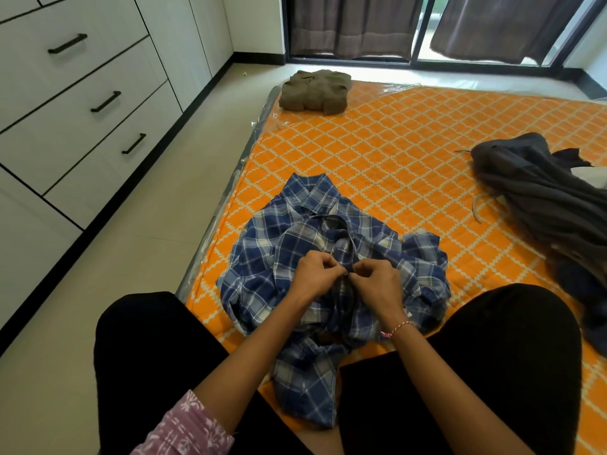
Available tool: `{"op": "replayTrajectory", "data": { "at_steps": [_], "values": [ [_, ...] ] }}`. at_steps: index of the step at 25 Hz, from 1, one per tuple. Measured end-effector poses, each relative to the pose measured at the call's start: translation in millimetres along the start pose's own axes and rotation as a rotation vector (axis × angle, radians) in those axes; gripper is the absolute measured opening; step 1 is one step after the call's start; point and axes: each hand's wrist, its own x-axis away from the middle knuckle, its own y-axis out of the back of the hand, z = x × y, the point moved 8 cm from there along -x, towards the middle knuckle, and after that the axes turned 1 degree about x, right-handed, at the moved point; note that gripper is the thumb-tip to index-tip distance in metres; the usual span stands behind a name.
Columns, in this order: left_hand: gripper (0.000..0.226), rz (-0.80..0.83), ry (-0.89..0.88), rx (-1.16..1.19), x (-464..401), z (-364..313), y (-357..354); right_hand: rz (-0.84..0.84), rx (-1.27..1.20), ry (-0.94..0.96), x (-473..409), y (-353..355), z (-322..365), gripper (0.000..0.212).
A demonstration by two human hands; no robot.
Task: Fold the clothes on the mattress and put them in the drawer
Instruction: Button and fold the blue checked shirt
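Blue-and-white plaid cotton shirt (328, 257) lies rumpled on the orange diamond-patterned mattress (410, 152) between my knees. My left hand (315, 274) and right hand (377, 280) both pinch its front placket. Beyond lies a folded olive garment (313, 91).

Cut off at the right edge: heap of dark grey clothes (538, 205); white drawer unit (75, 93) at left.

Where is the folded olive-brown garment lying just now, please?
The folded olive-brown garment lies at the mattress's far left corner, near the curtains.
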Motion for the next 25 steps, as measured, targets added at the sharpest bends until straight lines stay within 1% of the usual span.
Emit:
{"op": "replayTrajectory", "data": {
  "at_steps": [6,8,9,13,15,17,18,20,22,23,25],
  "values": [
    [0.016,-0.003,-0.023,-0.074,0.2,-1.8,0.6,0.013,-0.229,-0.110,4.5,-2.6,-7.6,0.008],
    [0.016,-0.031,-0.029,-0.089,1.6,-3.8,-1.2,0.030,-0.267,-0.139,3.5,-5.7,-12.4,0.008],
    [0.015,-0.047,-0.031,-0.095,2.7,-5.6,-2.1,0.006,-0.271,-0.161,3.3,-5.1,-13.7,0.007],
    [0.017,-0.075,0.030,-0.119,5.6,-5.9,-4.5,-0.214,-0.226,-0.216,7.9,15.7,-14.9,0.011],
    [0.021,-0.025,0.046,-0.156,5.9,-5.5,-4.9,-0.238,-0.157,-0.130,9.5,22.3,-6.8,0.010],
    [0.020,0.079,0.000,-0.247,6.4,-10.1,-7.3,-0.242,0.095,0.071,12.4,23.8,10.9,0.005],
    [0.017,0.111,-0.028,-0.285,7.0,-13.4,-7.0,-0.235,0.180,0.152,14.3,21.2,17.6,0.004],
    [0.015,0.118,-0.068,-0.318,5.8,-17.6,-2.2,-0.189,0.201,0.199,16.2,15.4,21.5,0.005],
    [0.016,0.113,-0.074,-0.280,4.2,-16.0,2.0,-0.131,0.130,0.155,15.6,10.2,17.5,0.006],
    [0.017,0.115,-0.055,-0.202,4.4,-12.6,3.2,-0.085,0.031,0.083,13.4,6.5,9.8,0.007],
    [0.017,0.128,0.018,0.053,6.6,-3.9,1.8,0.015,-0.301,-0.129,10.4,-4.8,-8.6,0.010]
  ]
}}
